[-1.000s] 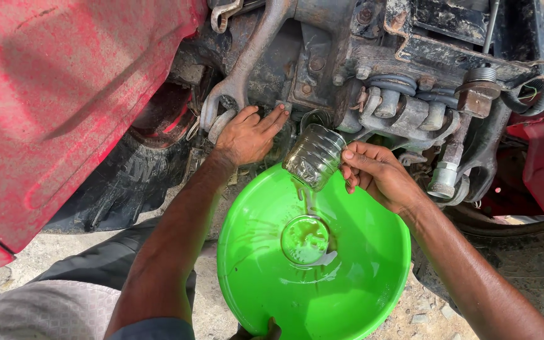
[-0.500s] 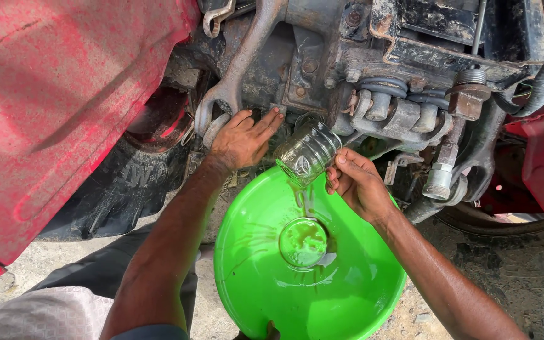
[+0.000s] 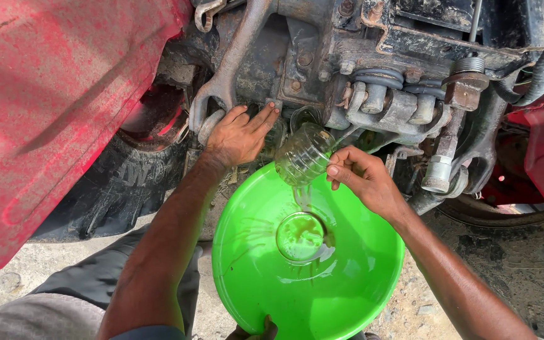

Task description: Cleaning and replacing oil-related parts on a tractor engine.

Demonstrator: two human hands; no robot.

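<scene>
The right hand (image 3: 363, 179) is clamped on a ribbed clear glass bowl (image 3: 303, 154), tilted, trickling liquid into the glossy green basin (image 3: 253, 277) below. Above the basin, the left hand (image 3: 240, 135) lies flat, fingers spread, on the greasy engine (image 3: 322, 69).

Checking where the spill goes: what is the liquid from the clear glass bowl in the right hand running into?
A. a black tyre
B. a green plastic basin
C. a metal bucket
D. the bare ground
B: the right hand tips the clear glass bowl over the green plastic basin, where liquid pools at the centre.
</scene>
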